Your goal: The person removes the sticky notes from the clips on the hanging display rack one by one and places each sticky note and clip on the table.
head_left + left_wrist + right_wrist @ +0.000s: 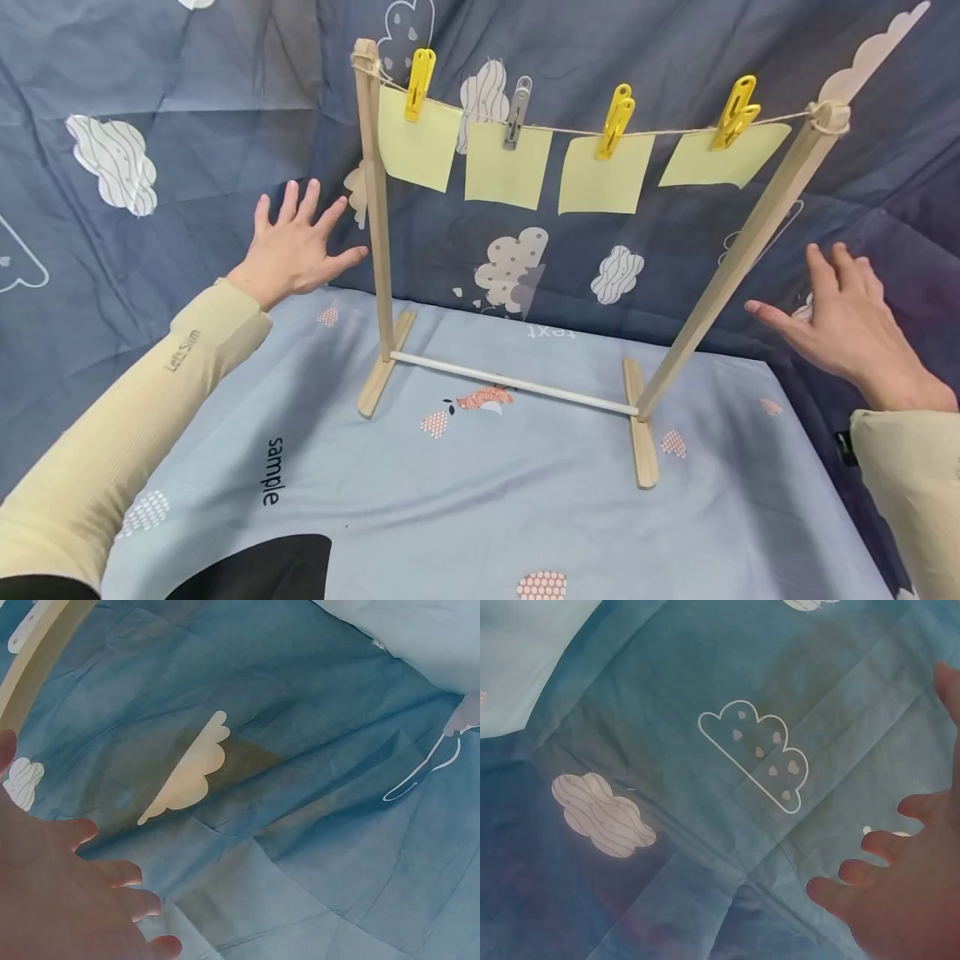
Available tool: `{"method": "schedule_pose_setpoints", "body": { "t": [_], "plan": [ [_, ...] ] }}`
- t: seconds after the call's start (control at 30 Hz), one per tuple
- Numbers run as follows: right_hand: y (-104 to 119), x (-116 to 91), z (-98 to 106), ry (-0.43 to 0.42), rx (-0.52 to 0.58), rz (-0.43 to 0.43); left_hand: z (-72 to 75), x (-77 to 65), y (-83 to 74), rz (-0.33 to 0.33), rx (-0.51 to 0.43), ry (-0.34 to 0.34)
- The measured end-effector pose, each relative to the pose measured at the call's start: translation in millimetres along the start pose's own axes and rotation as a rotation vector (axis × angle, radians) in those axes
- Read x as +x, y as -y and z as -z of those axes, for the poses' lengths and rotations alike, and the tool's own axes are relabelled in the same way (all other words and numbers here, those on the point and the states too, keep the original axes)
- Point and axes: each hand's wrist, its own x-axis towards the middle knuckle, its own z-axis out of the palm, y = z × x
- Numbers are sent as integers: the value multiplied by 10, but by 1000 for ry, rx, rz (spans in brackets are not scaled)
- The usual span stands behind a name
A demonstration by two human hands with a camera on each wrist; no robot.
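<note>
Between my two hands stands a wooden frame, its left post (377, 208) and right post (742, 258) joined at the top by a twine line (570, 130). Four would be too exact, so several yellow paper squares (504, 167) hang from it, held by yellow clothespins (617, 122) and one grey clothespin (517, 113). My left hand (296, 246), fingers spread, is beside the left post and holds nothing. Out to the right of the right post, my right hand (851, 321) is also spread and holds nothing. Each wrist view shows the same spread fingers against cloth.
A white rod (513, 384) links the two wooden feet (640, 425) on a light blue printed cloth (450, 483). Dark blue cloth with cloud prints (225, 100) hangs behind. A black shape (258, 571) shows at the bottom edge.
</note>
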Motion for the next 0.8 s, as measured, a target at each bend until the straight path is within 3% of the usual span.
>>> {"method": "schedule_pose_setpoints", "body": {
  "t": [0.13,0.23,0.3,0.4,0.47,0.53,0.63,0.8],
  "plan": [
    [29,-37,79,-59,43,-13,29,-56,-5,-4,-47,-29],
    [100,-72,181,-212,110,-1,66,-111,-31,-19,-149,-130],
    [181,-97,257,-376,177,41,103,-149,-64,-36,-230,-246],
    [354,-143,385,-588,255,119,168,-193,-129,-80,-332,-484],
    [505,-178,476,-665,310,138,219,-211,-177,-114,-400,-628],
    [661,-204,570,-698,358,146,270,-232,-231,-144,-487,-731],
    [900,-223,702,-745,416,224,352,-283,-327,-144,-708,-729],
    [1364,-231,873,-802,429,369,405,-326,-517,-148,-1205,-549]
  ]
}}
